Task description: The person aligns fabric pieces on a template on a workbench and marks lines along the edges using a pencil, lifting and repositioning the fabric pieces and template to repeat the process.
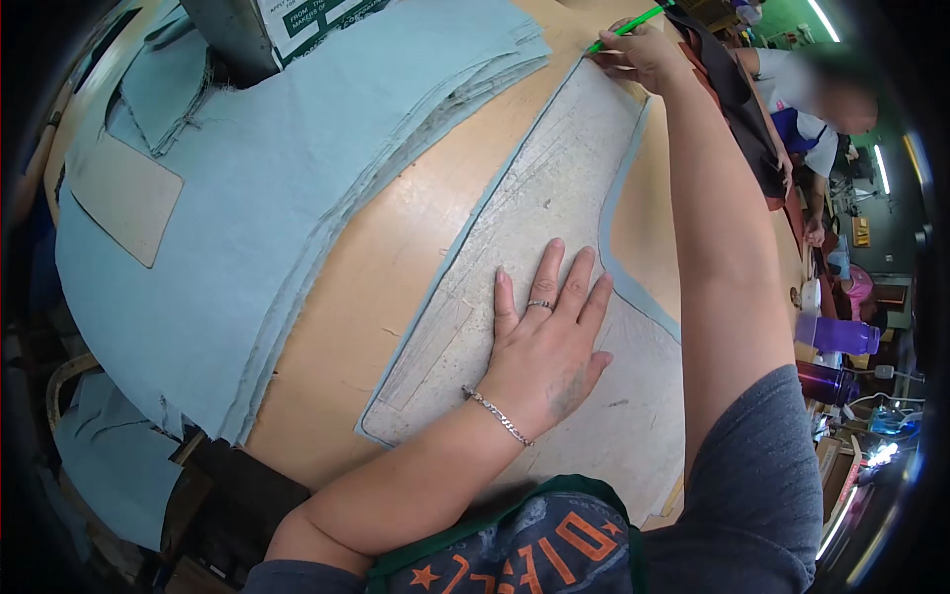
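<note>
A large grey-white pattern template (534, 198) with pencil-like lines and scuffs lies on the table. Blue-grey fabric (612, 259) shows as a narrow border around its edges. Flat on the template's middle, fingers spread, rests my left hand (554, 337), with a ring and a chain bracelet; it holds nothing. At the template's far narrow end, my right hand (638, 59) is closed around a bright green pen (625, 28). The pen's tip is at the template's top corner, by the fabric edge.
Layered blue-grey fabric (297, 148) covers the table's left side, with a small beige template (127, 198) on it. A metal post (233, 40) stands at the back left. Dark material (727, 89) lies beyond my right arm. A co-worker (802, 89) and purple bottle (841, 335) are at right.
</note>
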Motion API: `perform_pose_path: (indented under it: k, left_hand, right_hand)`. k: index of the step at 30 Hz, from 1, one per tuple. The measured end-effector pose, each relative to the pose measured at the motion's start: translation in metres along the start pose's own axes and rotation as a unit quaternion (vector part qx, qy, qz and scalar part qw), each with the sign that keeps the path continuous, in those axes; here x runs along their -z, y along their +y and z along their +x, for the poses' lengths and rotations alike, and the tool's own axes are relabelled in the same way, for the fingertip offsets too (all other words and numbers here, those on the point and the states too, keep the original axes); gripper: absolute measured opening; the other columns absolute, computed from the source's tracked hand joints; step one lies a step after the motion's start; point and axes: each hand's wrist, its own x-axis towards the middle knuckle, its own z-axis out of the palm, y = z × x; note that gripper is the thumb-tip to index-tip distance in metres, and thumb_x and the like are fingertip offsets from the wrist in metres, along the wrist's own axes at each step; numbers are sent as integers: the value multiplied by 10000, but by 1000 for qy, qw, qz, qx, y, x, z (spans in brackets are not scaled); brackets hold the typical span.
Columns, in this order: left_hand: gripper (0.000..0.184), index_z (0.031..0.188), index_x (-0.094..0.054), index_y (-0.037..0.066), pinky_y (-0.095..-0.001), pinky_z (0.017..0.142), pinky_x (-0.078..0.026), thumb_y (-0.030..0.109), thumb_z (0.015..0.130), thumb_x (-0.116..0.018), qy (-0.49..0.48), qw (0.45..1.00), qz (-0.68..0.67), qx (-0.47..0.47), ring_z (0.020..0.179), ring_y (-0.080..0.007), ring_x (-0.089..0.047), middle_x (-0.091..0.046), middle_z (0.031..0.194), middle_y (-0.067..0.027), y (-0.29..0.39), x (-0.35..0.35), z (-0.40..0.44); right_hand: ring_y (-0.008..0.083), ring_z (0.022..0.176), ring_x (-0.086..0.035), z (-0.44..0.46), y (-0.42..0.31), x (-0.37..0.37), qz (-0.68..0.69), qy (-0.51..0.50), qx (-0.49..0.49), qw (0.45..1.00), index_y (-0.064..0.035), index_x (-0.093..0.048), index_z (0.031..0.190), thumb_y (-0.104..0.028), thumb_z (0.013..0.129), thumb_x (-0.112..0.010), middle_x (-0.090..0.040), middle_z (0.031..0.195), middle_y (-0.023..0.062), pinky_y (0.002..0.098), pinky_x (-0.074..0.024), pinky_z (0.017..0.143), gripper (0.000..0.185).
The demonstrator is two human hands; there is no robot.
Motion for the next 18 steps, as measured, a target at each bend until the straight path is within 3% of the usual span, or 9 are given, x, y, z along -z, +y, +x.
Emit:
perform_pose_path:
  k: [2, 5, 6, 9, 13, 15, 16, 18]
  left_hand:
    - [609, 1280, -364, 113, -644, 929, -118, 364, 761, -562, -5, 1000, -2, 3, 1305, -293, -73, -196, 1383, -96, 0, 1, 0]
    - [610, 1279, -362, 104, -638, 933, -124, 366, 764, -557, -4, 1000, 6, 2, 1306, -294, -65, -194, 1384, -93, 0, 1, 0]
    - [608, 1275, -365, 99, -635, 935, -124, 359, 761, -560, 3, 1000, 3, -4, 1304, -295, -74, -202, 1381, -97, 0, 1, 0]
    - [598, 1263, -375, 86, -628, 942, -119, 342, 755, -560, 19, 1000, -10, 1, 1297, -300, -102, -227, 1369, -107, -1, -1, -4]
    - [565, 1242, -394, 80, -626, 952, -96, 338, 757, -528, 66, 996, 60, 0, 1282, -305, -149, -273, 1342, -123, -3, -14, -3]
    - [553, 1283, -347, 94, -571, 999, -86, 370, 812, -437, -173, 984, 32, 23, 1300, -314, -119, -230, 1383, -122, 2, 9, 8]
    - [554, 1297, -322, 93, -565, 1002, -95, 391, 834, -376, -12, 1000, 6, -12, 1299, -322, -129, -214, 1391, -128, -8, -17, 5]
    - [595, 1321, -272, 74, -573, 996, -135, 451, 862, -231, 101, 993, 48, -35, 1291, -340, -167, -194, 1397, -152, -13, -35, 10]
  right_hand:
    - [153, 769, -602, 12, 3, 3, -12, 56, 59, 997, -87, -509, 867, -173, 814, -589, -605, 850, 58, 279, -471, 623, 129]
    - [155, 728, -605, 19, 12, 1, 40, 242, 174, 954, -41, -515, 884, -137, 802, -602, -602, 824, 66, 236, -460, 548, 154]
    - [147, 689, -597, 7, 6, -6, 143, 270, 171, 937, -11, -524, 885, -121, 785, -623, -594, 796, 64, 217, -437, 489, 178]
    - [116, 669, -578, -53, -12, -40, 211, 122, 146, 959, -34, -536, 860, -151, 782, -634, -594, 773, 46, 210, -420, 511, 171]
    - [69, 660, -546, -198, -52, -128, 52, -152, 89, 983, -61, -537, 833, -180, 780, -639, -574, 729, 15, 178, -387, 586, 165]
    - [74, 680, -549, -241, -54, -154, 8, -248, 43, 968, -52, -527, 826, -149, 778, -640, -556, 708, 7, 188, -402, 597, 157]
    - [76, 682, -550, -255, -50, -165, 7, -290, 46, 956, -46, -522, 826, -133, 779, -638, -564, 707, 11, 192, -409, 610, 152]
    - [76, 685, -551, -273, -46, -179, -16, -352, 38, 935, -29, -507, 836, -96, 790, -623, -580, 713, 17, 200, -423, 638, 142]
